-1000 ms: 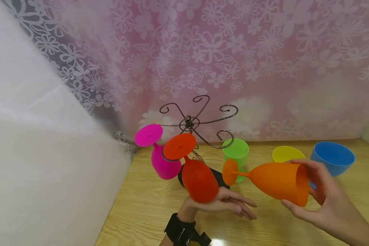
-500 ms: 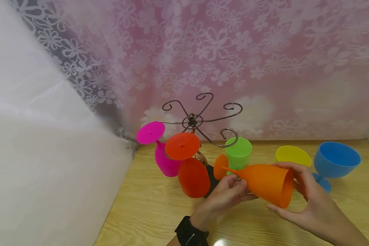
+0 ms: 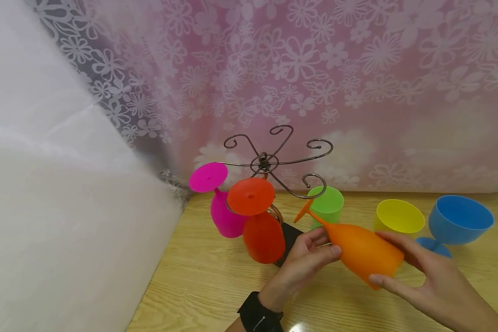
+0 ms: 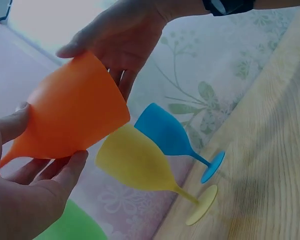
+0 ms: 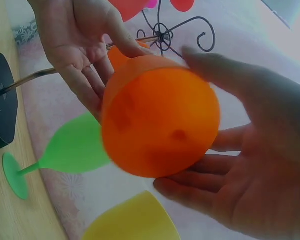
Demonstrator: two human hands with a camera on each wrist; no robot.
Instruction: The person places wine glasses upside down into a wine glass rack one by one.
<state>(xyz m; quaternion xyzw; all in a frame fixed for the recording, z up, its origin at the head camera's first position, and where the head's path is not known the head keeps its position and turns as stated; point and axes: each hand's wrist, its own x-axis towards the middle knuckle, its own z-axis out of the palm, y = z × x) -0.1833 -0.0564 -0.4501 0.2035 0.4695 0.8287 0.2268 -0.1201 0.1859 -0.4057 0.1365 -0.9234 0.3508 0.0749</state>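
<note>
1. My left hand (image 3: 309, 260) pinches the orange goblet (image 3: 363, 251) where bowl meets stem; my right hand (image 3: 429, 274) grips near its rim, thumb opposite fingers, probably for steadiness.
2. It's raised and tilted, foot towards 10 o'clock, mouth towards 4.
3. The foot looks close to the wire rack (image 3: 264, 162) and overlaps the green goblet (image 3: 332, 203); touching, I can't tell.
4. I judge there's more room towards 6 o'clock, over the table (image 3: 216, 286).

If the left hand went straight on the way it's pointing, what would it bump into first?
Past the orange cup it holds, the left hand would probably meet the green cup, standing farther back. Depth is unclear, so it might pass over instead.
</note>
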